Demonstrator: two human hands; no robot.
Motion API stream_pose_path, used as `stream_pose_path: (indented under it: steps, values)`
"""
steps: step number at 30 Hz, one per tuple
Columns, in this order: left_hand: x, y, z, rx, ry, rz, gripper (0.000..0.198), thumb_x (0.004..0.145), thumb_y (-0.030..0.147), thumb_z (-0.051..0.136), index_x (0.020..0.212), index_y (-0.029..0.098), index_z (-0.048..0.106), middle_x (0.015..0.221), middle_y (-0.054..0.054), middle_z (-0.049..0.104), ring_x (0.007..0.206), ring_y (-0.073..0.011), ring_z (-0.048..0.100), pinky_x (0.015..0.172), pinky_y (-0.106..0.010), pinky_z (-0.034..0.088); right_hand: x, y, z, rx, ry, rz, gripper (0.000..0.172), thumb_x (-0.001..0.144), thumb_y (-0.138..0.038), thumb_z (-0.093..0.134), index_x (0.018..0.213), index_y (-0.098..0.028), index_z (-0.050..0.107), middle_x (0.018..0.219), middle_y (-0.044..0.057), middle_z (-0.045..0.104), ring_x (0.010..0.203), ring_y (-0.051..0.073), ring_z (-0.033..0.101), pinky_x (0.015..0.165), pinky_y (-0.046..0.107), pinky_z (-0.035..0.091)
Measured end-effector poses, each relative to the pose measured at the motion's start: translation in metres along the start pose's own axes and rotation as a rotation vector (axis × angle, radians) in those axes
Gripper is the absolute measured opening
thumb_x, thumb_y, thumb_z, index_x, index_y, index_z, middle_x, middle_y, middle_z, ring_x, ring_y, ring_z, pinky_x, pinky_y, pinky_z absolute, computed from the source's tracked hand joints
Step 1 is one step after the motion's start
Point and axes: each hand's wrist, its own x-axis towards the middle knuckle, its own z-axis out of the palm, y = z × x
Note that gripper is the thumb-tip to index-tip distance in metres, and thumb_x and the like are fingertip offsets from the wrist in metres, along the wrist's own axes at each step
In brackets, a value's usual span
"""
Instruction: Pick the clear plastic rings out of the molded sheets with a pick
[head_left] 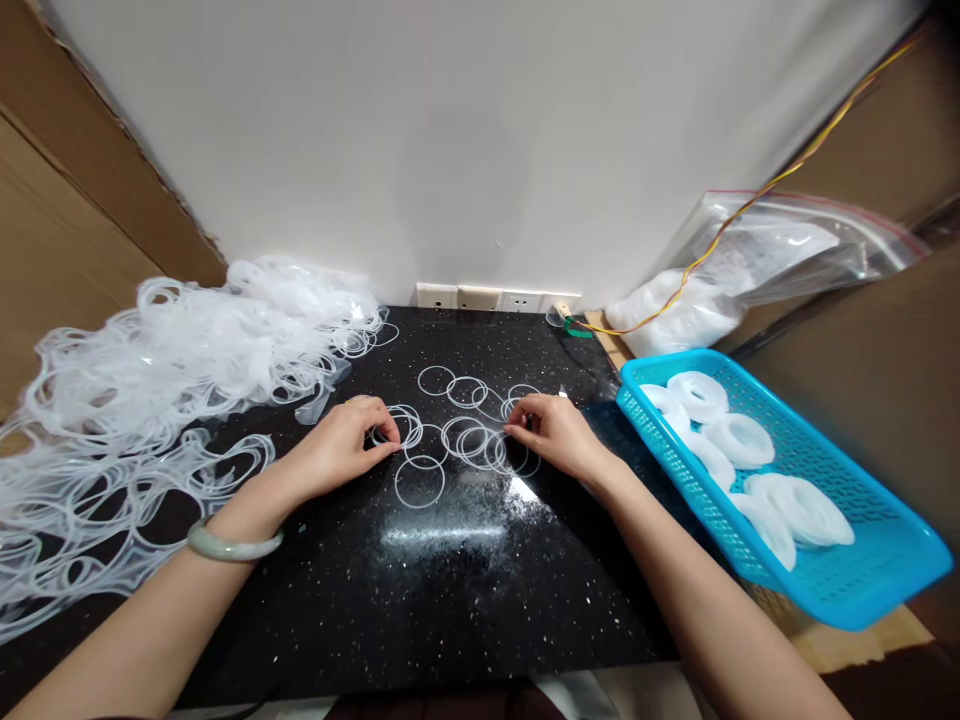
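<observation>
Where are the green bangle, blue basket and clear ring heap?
Green bangle [232, 552]: head view, front of the band.
Blue basket [904, 590]: head view, near rim.
Clear ring heap [150, 370]: head view, middle of the heap.

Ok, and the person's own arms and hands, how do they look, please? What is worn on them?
The left forearm and right forearm are bare, with no sleeves in view. A smooth, pale green bangle circles the left wrist, behind the left hand. The right hand and right wrist show no bangle or watch.
</observation>
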Motion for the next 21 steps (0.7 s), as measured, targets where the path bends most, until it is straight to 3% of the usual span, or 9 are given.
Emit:
stream_pose_path:
  steps: [5,10,16,21]
  values:
    - [-0.011,-0.007,-0.012,-0.017,-0.025,0.006,0.016,0.082,0.030,0.054,0.076,0.019,0.063,0.084,-0.004,0.062,0.079,-0.0198,0.058,0.074,-0.032,0.044,-0.001,-0.002,0.001,-0.018,0.011,-0.028,0.009,0.084,-0.023,0.065,0.077,-0.018,0.066,0.076,0.001,0.063,0.067,0.013,0.054,0.059,0.024,0.035]
    - [-0.024,-0.012,-0.035,-0.157,-0.291,0.041,0.010,0.079,0.028,0.062,0.076,0.020,0.067,0.084,-0.001,0.067,0.074,-0.0157,0.061,0.069,-0.026,0.045,-0.001,0.000,0.002,-0.013,-0.003,-0.041,0.010,0.086,-0.025,0.064,0.079,-0.019,0.066,0.079,0.002,0.064,0.068,0.013,0.055,0.060,0.024,0.036]
    - [-0.025,-0.017,-0.035,-0.138,-0.184,-0.026,0.022,0.077,0.040,0.068,0.089,0.021,0.072,0.087,-0.005,0.067,0.078,-0.0184,0.062,0.067,-0.028,0.046,-0.001,0.001,0.004,-0.019,-0.014,-0.042,0.010,0.086,-0.026,0.064,0.078,-0.019,0.066,0.080,0.003,0.064,0.068,0.014,0.055,0.060,0.025,0.037]
    - [-0.024,-0.024,-0.025,-0.035,-0.167,0.061,0.010,0.077,0.031,0.067,0.079,0.023,0.072,0.081,-0.002,0.063,0.077,-0.0178,0.058,0.071,-0.029,0.045,-0.002,-0.001,0.003,-0.030,-0.022,-0.039,0.011,0.087,-0.027,0.064,0.079,-0.019,0.066,0.081,0.003,0.064,0.069,0.014,0.055,0.060,0.025,0.037]
